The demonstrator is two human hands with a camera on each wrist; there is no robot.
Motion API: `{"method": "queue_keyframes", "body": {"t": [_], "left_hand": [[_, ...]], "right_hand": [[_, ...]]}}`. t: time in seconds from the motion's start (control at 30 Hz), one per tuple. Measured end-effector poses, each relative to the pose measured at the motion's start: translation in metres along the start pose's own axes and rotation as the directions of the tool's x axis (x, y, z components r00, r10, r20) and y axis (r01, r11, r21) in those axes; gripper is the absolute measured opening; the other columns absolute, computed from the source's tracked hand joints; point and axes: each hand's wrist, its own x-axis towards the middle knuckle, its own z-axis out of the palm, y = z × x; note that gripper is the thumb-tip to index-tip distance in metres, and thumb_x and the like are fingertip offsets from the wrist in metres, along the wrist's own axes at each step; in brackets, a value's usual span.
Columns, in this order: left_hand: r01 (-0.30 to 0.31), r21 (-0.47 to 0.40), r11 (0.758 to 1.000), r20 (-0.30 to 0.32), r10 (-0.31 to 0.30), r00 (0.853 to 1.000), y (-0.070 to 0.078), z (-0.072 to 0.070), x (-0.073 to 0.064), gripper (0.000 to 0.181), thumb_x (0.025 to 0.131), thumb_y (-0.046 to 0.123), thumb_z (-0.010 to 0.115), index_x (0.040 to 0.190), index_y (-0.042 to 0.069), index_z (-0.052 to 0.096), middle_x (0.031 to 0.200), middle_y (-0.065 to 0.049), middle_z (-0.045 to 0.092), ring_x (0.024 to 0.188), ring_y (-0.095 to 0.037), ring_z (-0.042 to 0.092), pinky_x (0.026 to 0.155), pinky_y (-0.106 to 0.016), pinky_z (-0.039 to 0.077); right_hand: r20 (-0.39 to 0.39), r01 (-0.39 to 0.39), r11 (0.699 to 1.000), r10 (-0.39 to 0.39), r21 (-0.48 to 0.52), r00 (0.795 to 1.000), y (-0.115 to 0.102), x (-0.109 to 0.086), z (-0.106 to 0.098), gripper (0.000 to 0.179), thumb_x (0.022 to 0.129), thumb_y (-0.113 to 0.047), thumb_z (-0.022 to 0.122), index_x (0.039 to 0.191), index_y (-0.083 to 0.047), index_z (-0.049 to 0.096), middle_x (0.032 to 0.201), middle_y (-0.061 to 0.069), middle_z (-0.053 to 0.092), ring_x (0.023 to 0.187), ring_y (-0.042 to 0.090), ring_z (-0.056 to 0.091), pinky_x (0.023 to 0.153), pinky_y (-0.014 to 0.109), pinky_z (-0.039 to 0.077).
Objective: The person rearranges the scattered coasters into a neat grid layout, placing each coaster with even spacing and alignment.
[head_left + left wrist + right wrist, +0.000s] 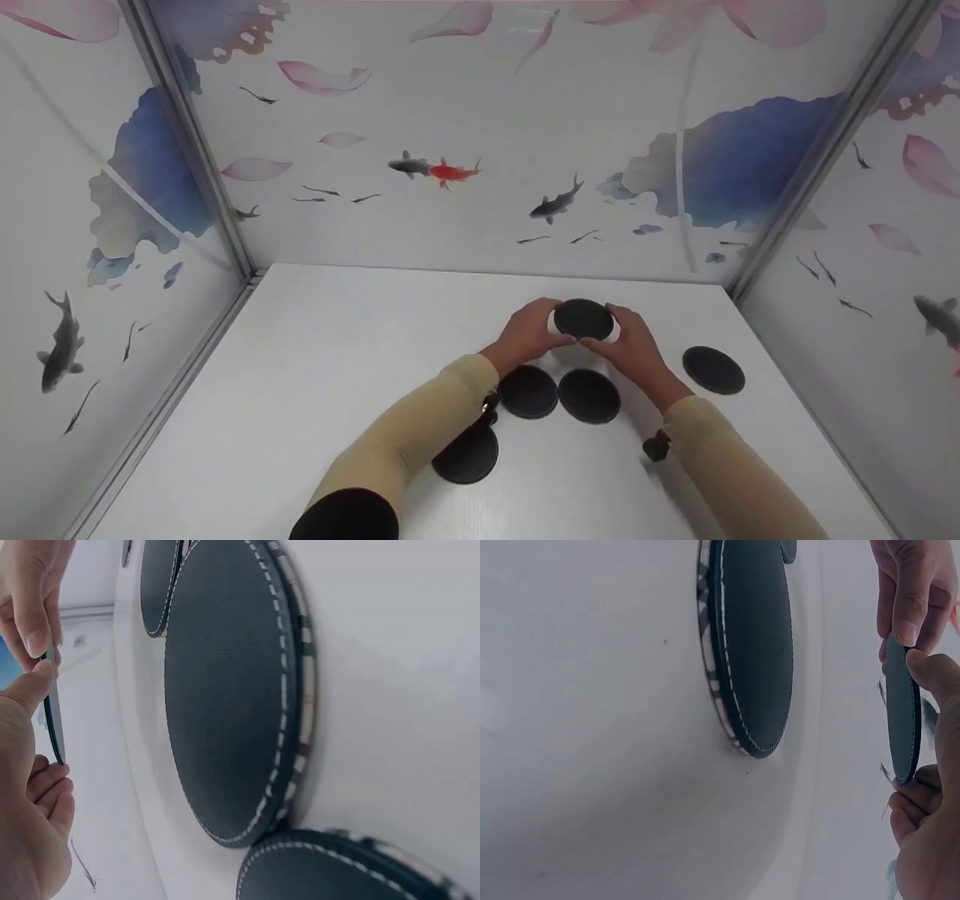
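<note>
Both hands hold one round black coaster point(583, 319) by its opposite edges, raised over the white table. The left hand point(531, 330) pinches its left side with the thumb at the near rim and fingers along the edge. On the other side, the right hand point(628, 346) grips it the same way, the thumbs close together. In the right wrist view the held coaster point(903, 712) appears thin, with a stitched rim. Just below the hands, two more black coasters lie side by side, a left one point(529, 392) and a right one point(590, 396).
Another coaster point(466, 456) lies nearer, partly under the left forearm; one more point(714, 370) lies apart on the right. A black rounded shape point(345, 517) overlaps the left sleeve. Printed panels point(480, 217) enclose the white table point(315, 375) at back and sides.
</note>
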Motion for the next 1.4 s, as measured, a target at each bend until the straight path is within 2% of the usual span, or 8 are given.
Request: {"method": "queue_keyframes", "body": {"t": [0.23,0.5,0.67,0.83,1.07,1.4], "left_hand": [[-0.003,-0.007,1.0,-0.023,0.003,1.0,-0.003,-0.017,-0.016,0.074,0.086,0.05,0.079,0.146,0.017,0.052,0.143,0.002,0.056,0.133,-0.012,0.05,0.11,-0.032,0.041],[-0.027,-0.007,1.0,-0.062,0.026,0.998,-0.008,-0.026,-0.038,0.075,0.085,0.05,0.08,0.145,0.016,0.052,0.142,0.002,0.057,0.132,-0.011,0.051,0.11,-0.031,0.041],[-0.044,0.015,0.999,-0.08,0.045,0.996,-0.007,-0.035,-0.05,0.075,0.085,0.051,0.079,0.145,0.016,0.052,0.142,0.003,0.057,0.133,-0.012,0.051,0.11,-0.032,0.041],[-0.03,0.018,0.999,-0.087,0.031,0.996,-0.003,-0.044,-0.064,0.077,0.085,0.051,0.079,0.146,0.014,0.052,0.142,0.001,0.057,0.134,-0.014,0.051,0.111,-0.033,0.041],[0.005,0.001,1.0,-0.089,-0.005,0.996,-0.005,-0.045,-0.086,0.076,0.084,0.052,0.079,0.145,0.017,0.053,0.142,0.003,0.057,0.133,-0.012,0.051,0.109,-0.031,0.042],[-0.008,-0.008,1.0,-0.11,0.007,0.994,-0.003,-0.046,-0.115,0.077,0.084,0.055,0.078,0.144,0.015,0.053,0.14,0.002,0.058,0.133,-0.012,0.051,0.109,-0.033,0.042]], "right_hand": [[-0.034,0.038,0.999,-0.038,0.002,0.999,-0.02,-0.004,0.006,0.092,0.083,-0.05,0.081,0.149,0.003,0.043,0.147,0.022,0.048,0.139,0.038,0.042,0.114,0.053,0.034],[-0.053,0.065,0.998,-0.064,0.008,0.997,-0.037,-0.017,0.015,0.091,0.081,-0.05,0.082,0.147,0.001,0.046,0.145,0.02,0.051,0.138,0.037,0.044,0.113,0.054,0.035],[-0.065,0.065,0.998,-0.064,0.014,0.996,-0.048,-0.023,0.018,0.091,0.082,-0.05,0.082,0.148,0.001,0.046,0.144,0.019,0.051,0.138,0.036,0.043,0.113,0.055,0.036],[-0.057,0.049,0.998,-0.047,0.035,0.997,-0.062,-0.03,0.019,0.091,0.082,-0.052,0.081,0.148,-0.001,0.046,0.146,0.018,0.05,0.139,0.035,0.043,0.113,0.055,0.035],[-0.026,0.017,0.999,-0.016,0.044,1.0,-0.078,-0.047,0.023,0.091,0.083,-0.053,0.08,0.15,-0.002,0.044,0.147,0.017,0.049,0.14,0.034,0.042,0.113,0.053,0.036],[-0.014,0.036,0.999,-0.036,0.03,0.999,-0.091,-0.069,0.028,0.09,0.083,-0.049,0.082,0.15,-0.002,0.044,0.146,0.017,0.049,0.138,0.033,0.043,0.111,0.054,0.038]]}}
